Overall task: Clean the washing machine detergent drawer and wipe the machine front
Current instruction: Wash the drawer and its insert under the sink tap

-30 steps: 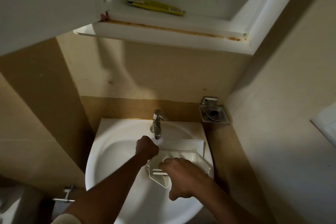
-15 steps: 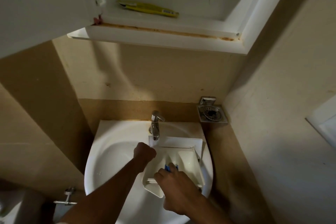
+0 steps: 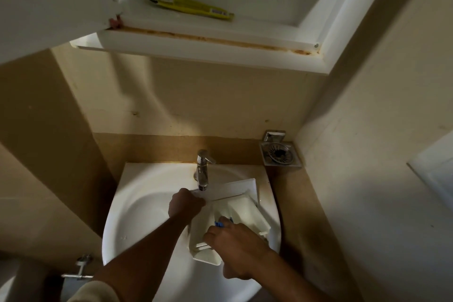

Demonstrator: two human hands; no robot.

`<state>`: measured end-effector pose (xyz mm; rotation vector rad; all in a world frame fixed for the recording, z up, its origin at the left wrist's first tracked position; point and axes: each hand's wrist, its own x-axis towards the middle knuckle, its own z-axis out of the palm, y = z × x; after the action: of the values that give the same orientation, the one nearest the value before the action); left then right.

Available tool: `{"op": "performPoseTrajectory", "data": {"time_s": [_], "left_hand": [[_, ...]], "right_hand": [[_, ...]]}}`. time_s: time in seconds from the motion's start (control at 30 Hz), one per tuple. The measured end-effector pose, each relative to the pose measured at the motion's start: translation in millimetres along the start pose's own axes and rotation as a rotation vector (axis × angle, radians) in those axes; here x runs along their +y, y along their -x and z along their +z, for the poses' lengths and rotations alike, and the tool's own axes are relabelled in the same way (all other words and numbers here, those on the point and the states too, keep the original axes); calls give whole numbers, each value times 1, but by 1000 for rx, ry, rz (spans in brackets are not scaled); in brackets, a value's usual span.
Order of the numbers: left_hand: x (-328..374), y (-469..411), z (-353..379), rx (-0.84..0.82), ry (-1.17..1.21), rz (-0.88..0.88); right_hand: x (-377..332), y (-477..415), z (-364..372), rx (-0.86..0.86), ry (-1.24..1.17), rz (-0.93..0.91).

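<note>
I see detergent drawer turned since a second ago — compartments now up, lying in sink, front panel under tap. Left hand clenched round panel edge. Right hand pinches small blue tool in compartment — I judge scrubbing begun.

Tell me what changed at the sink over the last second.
The drawer turned in the sink, its near end swinging toward the person, so more of its compartments show. The right hand slid back along it, and a blue piece now shows at its fingertips. The left hand kept its grip on the drawer's front by the tap. The yellow tube stayed put.
</note>
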<state>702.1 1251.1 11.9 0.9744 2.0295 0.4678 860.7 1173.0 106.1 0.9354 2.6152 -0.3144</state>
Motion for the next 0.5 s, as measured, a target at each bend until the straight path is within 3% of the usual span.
{"op": "performPoseTrajectory", "data": {"time_s": [0.1, 0.3, 0.5], "left_hand": [[-5, 6, -9, 108, -262, 90], [-17, 4, -29, 214, -256, 38], [-24, 14, -41, 263, -603, 222]], "right_hand": [[-1, -3, -1, -8, -47, -28], [-9, -11, -6, 26, -84, -83], [-6, -14, -12, 8, -106, -137]]}}
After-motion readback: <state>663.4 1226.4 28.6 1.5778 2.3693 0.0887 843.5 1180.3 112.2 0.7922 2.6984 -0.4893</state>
